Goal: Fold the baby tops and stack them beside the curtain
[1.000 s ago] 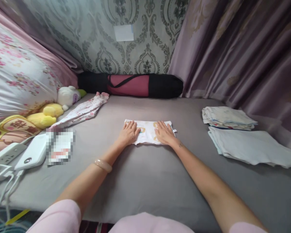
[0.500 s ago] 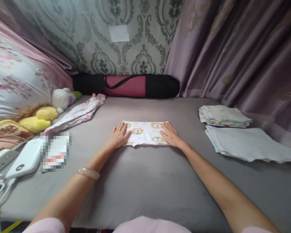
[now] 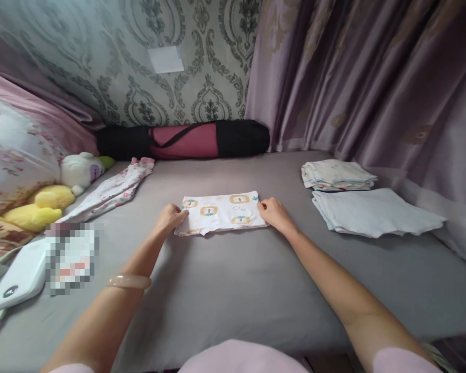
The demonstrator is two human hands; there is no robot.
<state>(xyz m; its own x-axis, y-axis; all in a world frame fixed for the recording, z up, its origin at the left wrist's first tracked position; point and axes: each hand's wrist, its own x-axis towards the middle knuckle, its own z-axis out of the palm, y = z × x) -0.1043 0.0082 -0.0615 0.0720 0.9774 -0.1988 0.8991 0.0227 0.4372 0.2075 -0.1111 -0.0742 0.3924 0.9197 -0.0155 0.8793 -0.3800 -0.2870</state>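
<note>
A folded white cloth garment [image 3: 221,213] printed with yellow lion faces lies in front of me on a grey bed sheet [image 3: 233,280]. My left hand [image 3: 170,217] pinches its left edge, fingers closed. At the opposite end, my right hand [image 3: 275,212] has its fingers closed on the right edge. The cloth stretches flat between both hands, with a small point of fabric sticking out along the near edge. A pale bangle [image 3: 129,282] circles my left forearm.
Folded clothes [image 3: 337,174] and a pale blue folded cloth [image 3: 373,210] lie at the right. Leftward are a patterned garment [image 3: 108,194], plush toys [image 3: 81,171] and a white power bank [image 3: 21,274]. A black and maroon roll bag [image 3: 184,140] lies along the wall.
My hands went from lying flat on the cloth to pinching its two side edges. The cloth now sits slightly tilted, and the view has turned a little to the right.
</note>
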